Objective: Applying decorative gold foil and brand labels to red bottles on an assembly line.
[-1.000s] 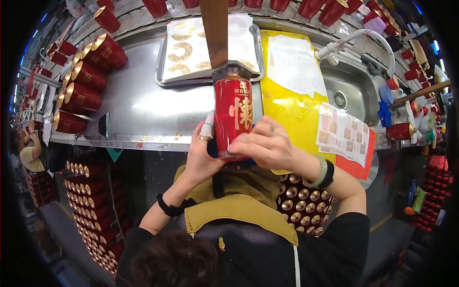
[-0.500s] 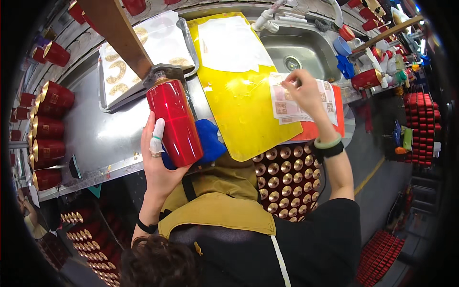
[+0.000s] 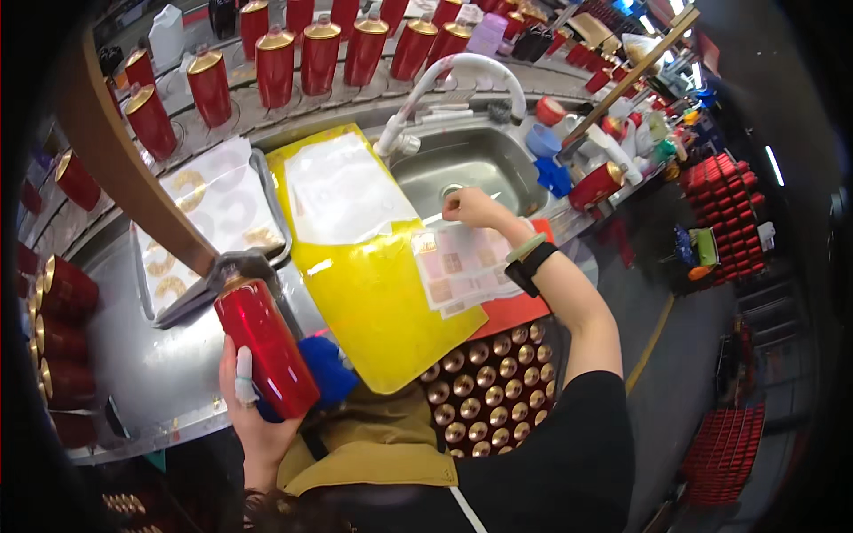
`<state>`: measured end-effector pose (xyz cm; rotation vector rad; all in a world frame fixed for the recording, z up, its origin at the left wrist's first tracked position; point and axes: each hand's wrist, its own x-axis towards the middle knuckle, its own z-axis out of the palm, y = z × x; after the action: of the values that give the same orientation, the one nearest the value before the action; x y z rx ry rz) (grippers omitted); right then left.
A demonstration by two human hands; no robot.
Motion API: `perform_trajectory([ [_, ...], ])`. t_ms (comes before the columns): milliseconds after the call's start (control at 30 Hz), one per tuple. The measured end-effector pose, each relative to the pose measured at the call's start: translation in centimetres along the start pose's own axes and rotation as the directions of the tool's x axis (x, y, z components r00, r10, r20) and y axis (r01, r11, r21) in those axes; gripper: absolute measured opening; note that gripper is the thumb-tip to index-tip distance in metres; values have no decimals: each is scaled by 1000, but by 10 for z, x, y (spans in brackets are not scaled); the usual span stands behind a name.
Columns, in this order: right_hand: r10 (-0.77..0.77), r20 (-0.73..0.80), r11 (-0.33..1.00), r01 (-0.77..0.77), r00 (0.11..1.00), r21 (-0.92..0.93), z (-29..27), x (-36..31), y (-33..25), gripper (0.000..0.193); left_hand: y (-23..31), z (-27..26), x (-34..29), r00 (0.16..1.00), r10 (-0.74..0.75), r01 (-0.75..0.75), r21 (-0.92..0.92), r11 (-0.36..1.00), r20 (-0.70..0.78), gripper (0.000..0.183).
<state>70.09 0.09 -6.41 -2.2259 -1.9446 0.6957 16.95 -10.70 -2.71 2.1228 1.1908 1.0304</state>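
My left hand [image 3: 258, 437], a white cover on one finger, is wrapped round the lower part of a glossy red bottle [image 3: 267, 346]. The bottle lies tilted, its neck end against a dark metal holder [image 3: 242, 265] at the foot of a wooden bar [image 3: 147, 169]. Over the far edge of a sheet of small pink and gold decals [image 3: 466, 266], beside the sink, my right hand [image 3: 480, 211] is closed in a pinch. What it holds, if anything, is too small to make out. A blue cloth [image 3: 329, 369] lies just right of the bottle.
A yellow mat [image 3: 391, 311] bears white paper [image 3: 346, 191]. Left of it, a metal tray [image 3: 277, 213] holds sheets with gold ring decals [image 3: 188, 191]. Behind are a sink [image 3: 418, 173] with a tap [image 3: 462, 60] and several red bottles [image 3: 320, 58]. Gold-topped bottles [image 3: 489, 391] stand below the mat.
The view has tilted up, so the bench sits lower and the back row of bottles shows. My right hand has shifted off the decal sheet's far edge towards the sink. The left hand keeps its hold.
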Motion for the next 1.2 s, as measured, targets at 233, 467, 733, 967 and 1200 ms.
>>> perform_trajectory([
  [233,32,478,996,-67,878,56,-24,13,-2,36,-5,-3,-4,999,-24,20,96,995,47,110],
  [467,54,337,991,-91,940,94,-17,3,-15,27,-4,-7,-8,998,-35,30,105,994,45,109],
  [733,388,86,624,-330,918,708,-3,63,40,16,-1,-7,3,999,12,-20,170,985,46,107],
  [967,343,26,810,-282,939,-515,1,82,26,36,2,-7,6,999,-8,0,185,983,40,106],
  [1200,196,-251,901,-276,948,-335,9,108,35,33,-1,-11,-1,999,-15,11,159,987,28,104],
])
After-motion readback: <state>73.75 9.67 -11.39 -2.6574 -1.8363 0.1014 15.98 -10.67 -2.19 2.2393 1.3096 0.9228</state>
